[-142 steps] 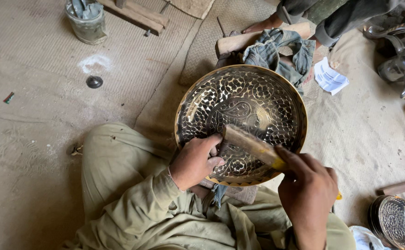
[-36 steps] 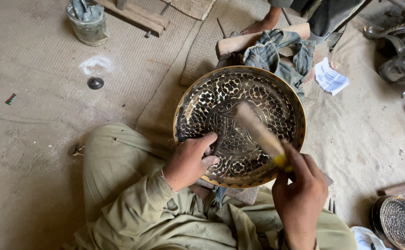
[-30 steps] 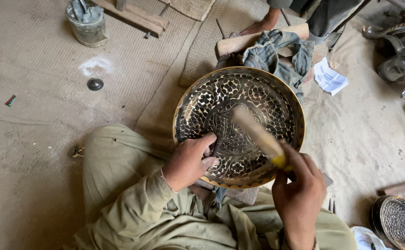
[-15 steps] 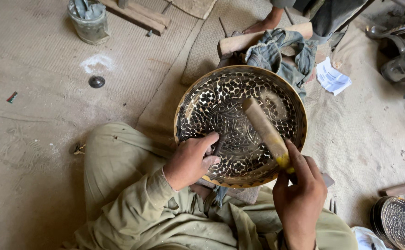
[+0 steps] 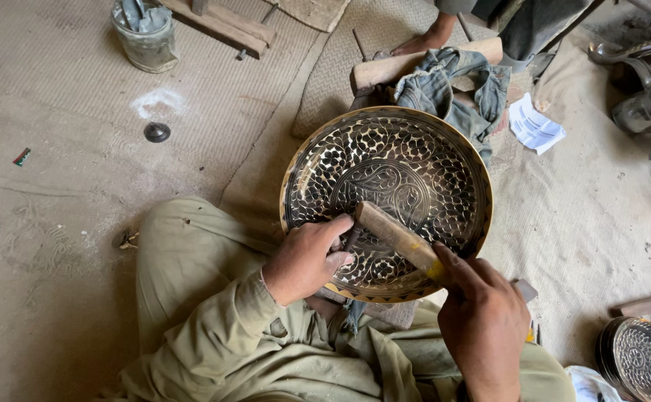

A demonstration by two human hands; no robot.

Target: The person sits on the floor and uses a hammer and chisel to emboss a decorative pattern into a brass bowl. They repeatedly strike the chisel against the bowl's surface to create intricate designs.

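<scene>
Not much here from my feed: just a crumpled white printed paper slip (image 5: 535, 125) on the floor cloth, well beyond the right hand's fingers (image 5: 452, 260), up right.

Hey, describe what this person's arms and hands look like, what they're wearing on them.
Both hands are bare, with no gloves, rings or watch visible. The left hand comes out of a loose, creased olive-khaki long sleeve ending at the wrist. The right hand shows bare to the wrist; its sleeve is out of view.
</scene>
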